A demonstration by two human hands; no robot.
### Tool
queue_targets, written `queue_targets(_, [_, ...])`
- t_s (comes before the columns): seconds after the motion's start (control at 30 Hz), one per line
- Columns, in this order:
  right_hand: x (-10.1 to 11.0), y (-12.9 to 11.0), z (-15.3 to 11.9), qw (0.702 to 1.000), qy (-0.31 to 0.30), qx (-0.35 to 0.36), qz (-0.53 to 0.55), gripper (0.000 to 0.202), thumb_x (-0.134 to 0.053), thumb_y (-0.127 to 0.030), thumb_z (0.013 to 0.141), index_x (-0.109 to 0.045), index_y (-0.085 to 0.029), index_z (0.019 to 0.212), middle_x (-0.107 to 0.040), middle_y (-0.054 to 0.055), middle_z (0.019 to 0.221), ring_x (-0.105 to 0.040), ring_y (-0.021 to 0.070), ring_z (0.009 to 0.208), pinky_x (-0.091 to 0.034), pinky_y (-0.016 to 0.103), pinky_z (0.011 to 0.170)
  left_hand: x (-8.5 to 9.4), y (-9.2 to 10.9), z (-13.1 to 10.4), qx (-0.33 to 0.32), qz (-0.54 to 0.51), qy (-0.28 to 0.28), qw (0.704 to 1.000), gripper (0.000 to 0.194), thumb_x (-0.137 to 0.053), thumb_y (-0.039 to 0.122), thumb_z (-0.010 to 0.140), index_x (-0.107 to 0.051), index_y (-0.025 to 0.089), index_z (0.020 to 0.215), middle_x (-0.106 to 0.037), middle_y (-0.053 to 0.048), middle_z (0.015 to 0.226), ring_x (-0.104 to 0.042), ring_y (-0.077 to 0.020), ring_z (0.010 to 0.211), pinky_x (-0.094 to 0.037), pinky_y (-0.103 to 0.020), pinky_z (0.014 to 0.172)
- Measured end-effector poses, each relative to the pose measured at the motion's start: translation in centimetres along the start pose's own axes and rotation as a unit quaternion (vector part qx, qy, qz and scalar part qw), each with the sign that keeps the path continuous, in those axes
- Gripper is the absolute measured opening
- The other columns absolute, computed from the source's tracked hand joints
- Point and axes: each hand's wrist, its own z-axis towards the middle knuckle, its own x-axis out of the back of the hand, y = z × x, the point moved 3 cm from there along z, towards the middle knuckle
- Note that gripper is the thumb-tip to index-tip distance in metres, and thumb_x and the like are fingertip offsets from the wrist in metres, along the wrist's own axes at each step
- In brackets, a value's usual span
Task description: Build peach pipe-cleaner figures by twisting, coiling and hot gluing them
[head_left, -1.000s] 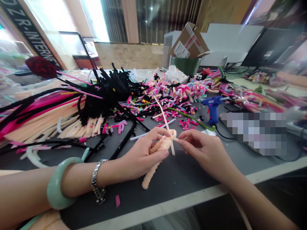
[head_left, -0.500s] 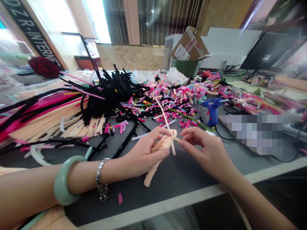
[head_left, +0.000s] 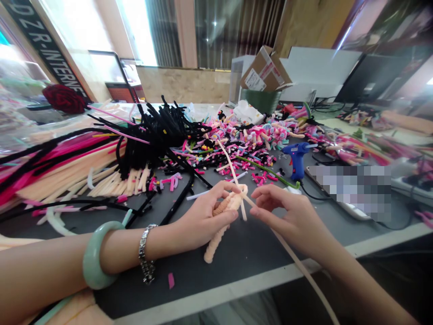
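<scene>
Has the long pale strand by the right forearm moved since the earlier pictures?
Yes, leftward: the strand now crosses the table's pale edge further from the right forearm.

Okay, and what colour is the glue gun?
The glue gun is blue, best seen in the head view.

A palette of black and peach — black stems [head_left: 165, 122] bundled beside peach stems [head_left: 74, 174], a dark red rose [head_left: 64, 98], a blue glue gun [head_left: 296, 158] and a pale green bangle [head_left: 95, 255] — against a dark grey worktop [head_left: 250, 259] edged in off-white.
</scene>
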Motion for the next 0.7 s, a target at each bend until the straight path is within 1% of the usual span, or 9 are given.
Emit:
queue_targets(0.17, [-0.4,-0.3,-0.2,1.0,-0.016,-0.006,0.005,0.019,-0.066,-0.032,0.08,-0.057,-0.024,0.094,-0.063,-0.004,0.075,-0.059,0.011,0.067,-0.047,0.025,0.067,0.1,0.0,0.0,0.003,0.006,0.007,1.0,0.032,-0.053,0.024,0.087,-0.043,0.028,0.117,-0.05,0.001,0.097,-0.055,-0.0075,0.067,-0.044,-0.02,0.057])
queue_targets(0.27, [-0.6,0.1,-0.2,0.999,-0.012,-0.003,0.036,0.014,-0.063,-0.028,0.082,-0.056,-0.024,0.093,-0.063,-0.005,0.074,-0.059,0.01,0.065,-0.048,0.023,0.065,0.0,0.1,0.0,0.003,0.002,0.006,1.0,0.033,-0.053,0.022,0.086,-0.044,0.028,0.117,-0.05,0.002,0.097,-0.055,-0.007,0.066,-0.044,-0.019,0.056])
queue_targets(0.5, [-0.8,0.7,-0.1,0.998,0.002,-0.01,0.067,0.006,-0.059,-0.027,0.085,-0.057,-0.024,0.09,-0.062,-0.005,0.074,-0.061,0.0103,0.066,-0.049,0.023,0.065,-0.1,0.2,0.0,-0.003,0.015,0.0,1.0,0.033,-0.052,0.021,0.087,-0.044,0.032,0.117,-0.052,0.002,0.094,-0.055,-0.007,0.064,-0.046,-0.019,0.056])
queue_targets(0.57, [-0.8,0.7,-0.1,0.998,0.006,-0.013,0.064,0.005,-0.058,-0.027,0.085,-0.057,-0.024,0.089,-0.063,-0.005,0.073,-0.061,0.01,0.065,-0.048,0.022,0.064,-0.1,0.2,0.0,-0.002,0.017,-0.002,1.0,0.034,-0.052,0.021,0.087,-0.044,0.033,0.118,-0.052,0.003,0.091,-0.055,-0.0071,0.063,-0.046,-0.019,0.056])
queue_targets(0.7, [-0.7,0.8,0.0,0.998,0.017,-0.012,0.055,0.001,-0.058,-0.025,0.085,-0.058,-0.024,0.086,-0.062,-0.006,0.071,-0.06,0.0093,0.064,-0.046,0.022,0.064,-0.1,0.1,-0.1,0.001,0.022,-0.011,1.0,0.036,-0.051,0.021,0.088,-0.044,0.032,0.121,-0.052,0.005,0.076,-0.054,-0.0079,0.063,-0.045,-0.019,0.057])
